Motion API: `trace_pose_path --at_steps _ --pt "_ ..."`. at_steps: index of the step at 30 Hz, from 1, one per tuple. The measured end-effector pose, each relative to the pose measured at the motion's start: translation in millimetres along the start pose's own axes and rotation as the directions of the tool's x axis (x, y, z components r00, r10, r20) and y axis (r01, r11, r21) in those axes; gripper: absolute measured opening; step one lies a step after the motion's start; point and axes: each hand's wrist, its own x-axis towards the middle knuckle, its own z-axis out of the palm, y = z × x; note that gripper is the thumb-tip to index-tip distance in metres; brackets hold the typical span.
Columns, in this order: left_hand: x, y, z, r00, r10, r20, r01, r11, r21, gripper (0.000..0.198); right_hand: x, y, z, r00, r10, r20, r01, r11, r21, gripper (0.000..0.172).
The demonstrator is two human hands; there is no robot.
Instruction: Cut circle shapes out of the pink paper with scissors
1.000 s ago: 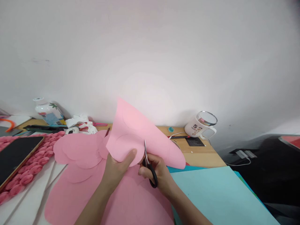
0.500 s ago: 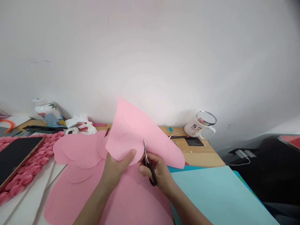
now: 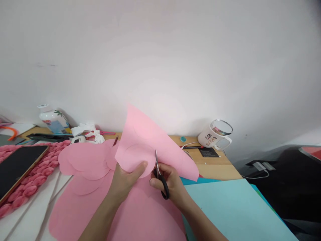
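My left hand [image 3: 125, 182] pinches the lower edge of a raised pink paper sheet [image 3: 147, 140], thumb on its front. A rounded petal outline shows on the sheet above my thumb. My right hand [image 3: 170, 182] grips black-handled scissors [image 3: 160, 174], whose blades point up and bite into the sheet's edge just right of my left thumb. Below both hands, several large pink petal cut-outs [image 3: 85, 160] lie flat on the desk.
A light blue paper sheet [image 3: 230, 207] lies at the right front. A white mug [image 3: 214, 135] stands at the back right of the wooden desk [image 3: 220, 165]. At the left are a dark tablet [image 3: 17, 164], pink braided yarn [image 3: 37, 179] and a white bottle [image 3: 52, 120].
Both hands and the pink sheet hold nearly the same place; the view has shifted slightly. The scissors stay in the cut at the sheet's edge.
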Motion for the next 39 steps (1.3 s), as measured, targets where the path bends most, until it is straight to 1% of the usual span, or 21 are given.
trace_pose_path --at_steps 7,10,12,14,17,19,21,24,26,29,34,39 --pt "-0.7 -0.3 -1.4 1.000 0.008 0.006 -0.008 1.000 0.004 0.038 0.7 -1.1 -1.5 1.000 0.000 -0.014 0.000 1.000 -0.005 0.036" --pt "-0.5 -1.1 -2.3 1.000 0.005 0.008 -0.005 1.000 0.008 0.035 0.4 -1.5 -2.4 1.000 -0.002 -0.015 0.002 1.000 -0.010 0.034" --pt "0.0 -1.8 -2.6 1.000 -0.020 0.008 0.020 1.000 0.018 0.031 -0.5 -0.6 -3.1 1.000 0.027 -0.005 -0.027 1.000 0.001 0.031" --pt "1.0 -3.0 -3.0 0.998 -0.060 0.020 0.060 0.998 0.010 0.029 -1.6 1.9 -4.0 0.996 0.086 0.023 -0.087 0.995 0.043 0.028" --pt "3.4 -5.8 -4.4 0.992 -0.113 0.055 0.113 0.994 -0.003 0.032 -2.5 7.1 -5.6 0.986 0.153 0.067 -0.159 0.981 0.111 0.026" --pt "5.1 -7.9 -5.9 0.990 -0.124 0.073 0.125 0.992 -0.001 0.034 -2.2 8.8 -6.4 0.982 0.176 0.065 -0.182 0.977 0.111 0.025" --pt "6.4 -9.3 -7.3 0.989 -0.124 0.087 0.124 0.992 0.001 0.036 -1.5 7.7 -6.7 0.981 0.192 0.038 -0.194 0.979 0.066 0.026" --pt "6.9 -9.1 -8.4 0.986 -0.131 0.105 0.131 0.991 0.003 0.038 -0.6 2.6 -6.4 0.985 0.171 -0.004 -0.171 0.985 -0.020 0.028" --pt "6.3 -8.0 -8.2 0.987 -0.123 0.105 0.123 0.992 0.002 0.039 -0.3 -0.7 -6.0 0.990 0.143 -0.003 -0.143 0.989 -0.039 0.029" --pt "4.6 -6.7 -6.7 0.990 -0.086 0.109 0.087 0.996 -0.004 0.041 -0.3 -3.8 -5.7 0.993 0.115 0.025 -0.114 0.993 -0.028 0.032" --pt "2.1 -6.9 -3.0 0.998 -0.063 0.030 0.063 0.998 -0.008 0.045 -0.2 -6.6 -5.0 0.992 0.105 0.073 -0.109 0.993 0.041 0.037" --pt "1.0 -5.7 -2.2 0.998 -0.057 0.036 0.056 0.998 0.018 0.046 -0.5 -6.8 -4.7 0.994 0.086 0.071 -0.088 0.996 0.020 0.037"
